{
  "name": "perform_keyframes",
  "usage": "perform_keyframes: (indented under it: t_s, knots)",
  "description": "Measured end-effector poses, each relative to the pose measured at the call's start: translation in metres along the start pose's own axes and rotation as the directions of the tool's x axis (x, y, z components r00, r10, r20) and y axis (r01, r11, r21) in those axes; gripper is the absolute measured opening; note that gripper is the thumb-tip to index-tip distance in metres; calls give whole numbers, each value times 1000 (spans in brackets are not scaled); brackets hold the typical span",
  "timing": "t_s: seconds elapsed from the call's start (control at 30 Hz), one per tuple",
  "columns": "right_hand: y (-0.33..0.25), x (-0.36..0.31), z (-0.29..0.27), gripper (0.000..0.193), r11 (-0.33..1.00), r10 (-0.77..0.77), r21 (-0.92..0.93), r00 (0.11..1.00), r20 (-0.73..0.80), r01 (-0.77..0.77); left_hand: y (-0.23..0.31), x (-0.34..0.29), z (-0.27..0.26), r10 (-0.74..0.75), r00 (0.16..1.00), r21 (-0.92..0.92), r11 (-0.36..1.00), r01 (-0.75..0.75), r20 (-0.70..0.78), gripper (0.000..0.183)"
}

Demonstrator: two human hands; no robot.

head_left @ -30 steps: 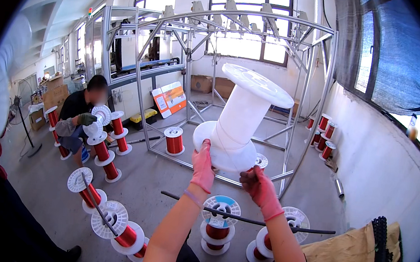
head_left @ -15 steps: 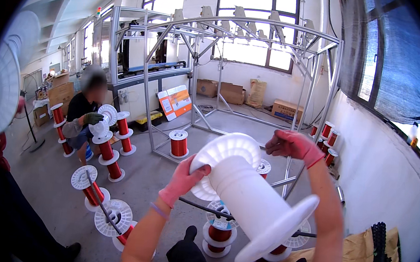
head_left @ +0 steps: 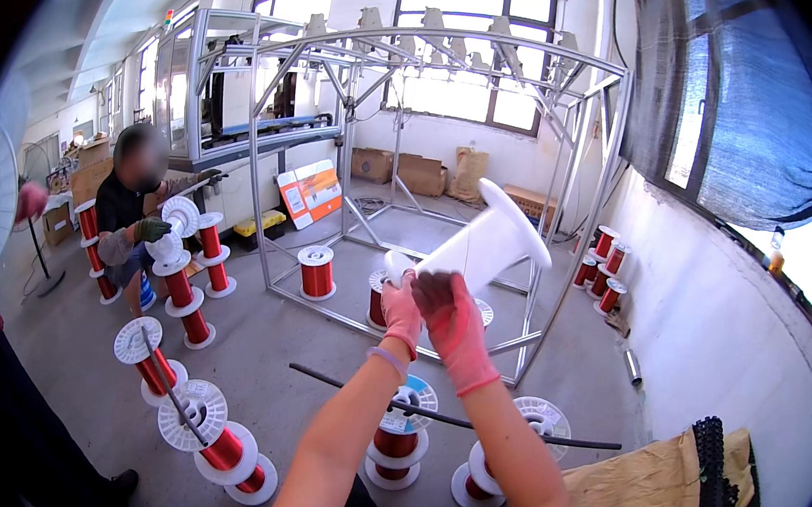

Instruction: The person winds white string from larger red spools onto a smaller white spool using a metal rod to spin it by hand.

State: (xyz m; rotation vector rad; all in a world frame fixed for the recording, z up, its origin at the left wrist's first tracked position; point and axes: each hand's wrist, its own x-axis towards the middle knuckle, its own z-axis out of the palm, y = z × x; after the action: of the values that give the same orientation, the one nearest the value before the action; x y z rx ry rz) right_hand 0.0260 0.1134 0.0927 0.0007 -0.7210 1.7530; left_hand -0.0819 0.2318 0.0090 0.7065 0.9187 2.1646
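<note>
An empty white plastic spool [head_left: 489, 246] is held out in front of me, tilted, with one flange up to the right and the other at my hands. My left hand [head_left: 403, 313], in a pink glove, is closed on the lower flange edge. Beside it, my right hand [head_left: 462, 334], gloved in pink with a darkened palm, has its fingers curled against the same end of the spool; both hands partly hide that end. Below my arms a black rod [head_left: 337, 381] lies across spools of red wire [head_left: 396, 443].
A metal frame [head_left: 259, 144] stands ahead. More red wire spools [head_left: 315, 273] stand on the floor. A co-worker [head_left: 131, 200] in gloves handles a white spool at the left. Brown wrapping [head_left: 637, 486] lies at the lower right. Another person's dark-clothed leg is at the left edge.
The white spool has swung up and away, its free flange going from lower right to upper right. My right hand has come down leftward onto it, next to my left hand.
</note>
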Motion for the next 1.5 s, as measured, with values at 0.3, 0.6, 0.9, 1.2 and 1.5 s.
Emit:
perform_keyframes:
  t_s: [0.3, 0.6, 0.9, 1.2, 1.5]
  knots:
    - [-58, -38, -82, 32, 891, -89, -451, 994, -63, 52, 45, -43, 44, -132, 990, -53, 990, 134, 43, 43]
    - [-88, -51, -50, 32, 621, -203, -773, 979, -2, 127, 61, -84, 28, -180, 962, -60, 979, 196, 208, 47]
    - [-57, -55, -29, 28, 297, -54, -954, 997, -53, -35, 72, -137, 12, -189, 961, -61, 977, 205, 202, 36]
    - [-47, -89, -15, 31, -474, 36, -876, 995, 89, 95, 77, -155, -14, -261, 952, -109, 954, 280, 162, 44]
    - [-50, -94, -25, 31, -570, 228, -778, 961, 157, 262, 76, -163, -24, -227, 957, -73, 967, 244, 182, 41]
